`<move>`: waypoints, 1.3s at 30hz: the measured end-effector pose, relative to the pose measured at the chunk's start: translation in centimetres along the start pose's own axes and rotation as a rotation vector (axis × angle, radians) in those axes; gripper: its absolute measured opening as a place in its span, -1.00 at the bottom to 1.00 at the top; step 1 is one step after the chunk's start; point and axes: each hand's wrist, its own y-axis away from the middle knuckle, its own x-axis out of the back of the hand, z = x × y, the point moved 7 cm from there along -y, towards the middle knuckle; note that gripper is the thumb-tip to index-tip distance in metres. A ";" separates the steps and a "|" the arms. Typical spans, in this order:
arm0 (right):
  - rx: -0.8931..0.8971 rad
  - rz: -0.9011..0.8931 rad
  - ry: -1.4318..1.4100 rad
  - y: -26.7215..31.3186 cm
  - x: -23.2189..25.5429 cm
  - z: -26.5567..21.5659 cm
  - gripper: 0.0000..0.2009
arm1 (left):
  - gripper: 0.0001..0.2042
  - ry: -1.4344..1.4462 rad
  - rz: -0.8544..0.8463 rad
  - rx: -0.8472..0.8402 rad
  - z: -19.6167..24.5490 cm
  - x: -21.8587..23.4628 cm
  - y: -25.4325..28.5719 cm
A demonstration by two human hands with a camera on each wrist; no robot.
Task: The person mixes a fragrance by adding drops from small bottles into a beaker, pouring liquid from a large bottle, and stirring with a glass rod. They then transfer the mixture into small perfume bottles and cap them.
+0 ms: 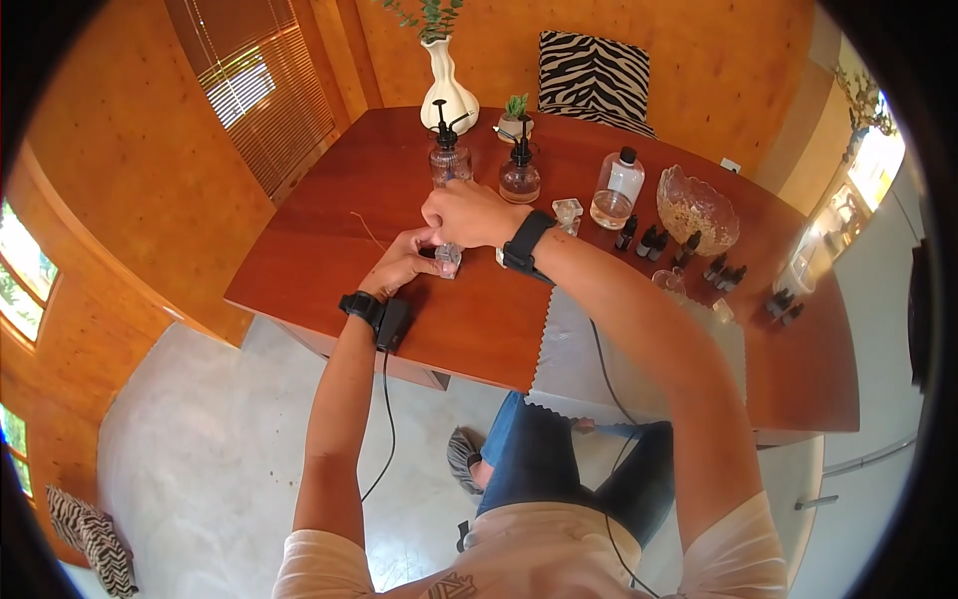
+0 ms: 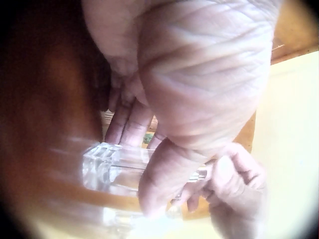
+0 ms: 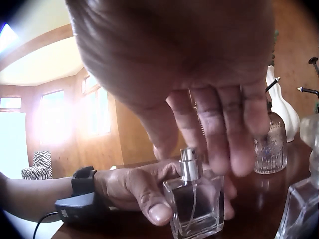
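Note:
A small square clear-glass perfume bottle (image 3: 197, 206) with a silver spray neck (image 3: 190, 164) stands upright at the table's left side. My left hand (image 1: 404, 262) holds it low, thumb on one side and fingers behind, as the right wrist view shows. My right hand (image 1: 477, 215) is over the bottle, its fingers (image 3: 215, 134) hanging down around the spray neck. Nothing shows between the right thumb and fingertips. In the left wrist view, the left thumb (image 2: 167, 174) lies across the glass, and the right hand (image 2: 237, 186) is at the neck end.
Behind my hands stand two pump-spray bottles (image 1: 519, 180), a white vase (image 1: 449, 95) and a small potted plant (image 1: 515, 120). To the right are a black-capped bottle (image 1: 617, 190), a glass bowl (image 1: 699, 210) and several small dark bottles (image 1: 654, 243). A pale cloth (image 1: 639, 349) hangs over the front edge.

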 end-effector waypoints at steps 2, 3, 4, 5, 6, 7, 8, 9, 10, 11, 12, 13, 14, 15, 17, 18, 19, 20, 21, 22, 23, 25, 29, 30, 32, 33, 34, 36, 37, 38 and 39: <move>0.067 0.046 0.044 -0.8 -0.8 0.3 -0.78 | -0.57 -0.008 0.031 -0.011 0.1 0.1 0.1; 0.097 0.072 0.065 -1.1 -1.5 0.6 -0.77 | -0.57 -0.013 0.043 -0.016 0.3 0.0 0.1; 0.127 0.138 0.081 -1.1 -1.8 0.8 -0.78 | -0.57 -0.007 0.041 -0.004 0.3 -0.1 0.0; 0.160 0.202 0.099 -1.2 -2.1 0.9 -0.78 | -0.57 -0.001 0.043 0.005 0.4 -0.1 0.1; 0.194 0.266 0.116 -1.0 -1.8 0.4 -0.78 | -0.57 0.006 0.046 0.015 0.4 -0.1 0.2; 0.174 0.261 0.119 -1.0 -1.9 0.4 -0.78 | -0.57 -0.003 0.048 0.012 0.4 -0.1 0.3; 0.154 0.258 0.125 -1.1 -1.9 0.4 -0.77 | -0.57 -0.012 0.049 0.007 0.6 -0.1 0.3; 0.133 0.255 0.131 -1.2 -1.8 0.4 -0.76 | -0.57 -0.022 0.050 0.000 0.7 -0.1 0.3; 0.116 0.274 0.129 -1.1 -1.7 0.3 -0.76 | -0.58 -0.005 0.049 0.011 0.3 0.0 0.2; 0.099 0.294 0.128 -0.9 -1.7 0.1 -0.75 | -0.58 0.013 0.046 0.021 -0.1 0.1 0.1; 0.078 0.316 0.127 -0.7 -1.7 -0.1 -0.74 | -0.58 0.029 0.041 0.031 -0.4 0.2 0.1; 0.043 0.284 0.101 -0.5 -1.6 -0.4 -0.75 | -0.59 0.036 0.047 0.034 -0.4 0.3 0.2; 0.005 0.253 0.076 -0.2 -1.5 -0.7 -0.77 | -0.59 0.044 0.050 0.037 -0.4 0.3 0.3; -0.037 0.222 0.050 0.0 -1.6 -0.6 -0.77 | -0.60 0.053 0.050 0.041 -0.4 0.1 0.2; -0.012 0.302 0.061 0.2 -1.8 -0.2 -0.78 | -0.59 0.046 0.041 0.021 -0.3 -0.2 -0.1; -0.032 0.295 0.037 0.0 -1.7 0.2 -0.78 | -0.58 0.037 0.044 0.012 -0.2 -0.1 -0.1; -0.047 0.286 0.010 -0.2 -1.7 0.5 -0.78 | -0.58 0.028 0.052 0.006 -0.2 0.1 0.0; -0.019 0.234 0.007 -0.6 -1.7 0.8 -0.78 | -0.57 0.021 0.054 0.008 -0.3 0.2 0.0; -0.044 0.221 -0.003 -0.6 -1.5 0.9 -0.74 | -0.57 0.016 0.061 0.009 -0.3 0.2 -0.1; -0.067 0.207 -0.011 -0.6 -1.4 1.1 -0.70 | -0.56 0.012 0.069 0.010 -0.4 0.3 -0.1; -0.091 0.192 -0.021 -0.5 -1.4 1.2 -0.67 | -0.57 0.005 0.067 0.002 -0.4 0.3 0.0; -0.032 0.249 0.045 -0.4 -1.8 0.8 -0.69 | -0.57 -0.013 0.055 -0.012 -0.2 0.2 -0.1; 0.098 0.160 0.075 -1.4 -2.3 0.5 -0.86 | -0.58 0.047 0.062 0.030 -0.5 0.3 0.1; 0.138 0.112 0.064 -1.7 -2.4 0.6 -0.92 | -0.59 0.052 0.068 0.034 -0.1 0.2 0.2; 0.274 0.110 0.032 -1.7 -2.5 0.3 -0.94 | -0.61 0.049 0.072 0.025 -0.1 0.2 0.1; 0.341 0.109 0.016 -1.7 -2.5 0.2 -0.93 | -0.63 0.039 0.071 0.012 -0.2 0.4 0.0; 0.410 0.134 0.015 -1.6 -2.5 -0.1 -0.91 | -0.64 0.030 0.069 -0.004 -0.4 0.5 0.0; 0.411 0.118 -0.010 -1.3 -2.3 0.1 -0.91 | -0.66 0.039 0.066 0.021 -0.6 0.5 -0.1; 0.411 0.111 -0.023 -1.1 -2.1 0.0 -0.92 | -0.67 0.044 0.063 0.033 -0.7 0.5 -0.1; 0.416 0.105 -0.003 -0.9 -1.8 -0.2 -0.91 | -0.63 0.030 0.045 0.032 -0.8 0.5 -0.1; 0.423 0.099 0.016 -0.9 -1.8 -0.2 -0.91 | -0.59 0.015 0.029 0.031 -0.9 0.6 -0.2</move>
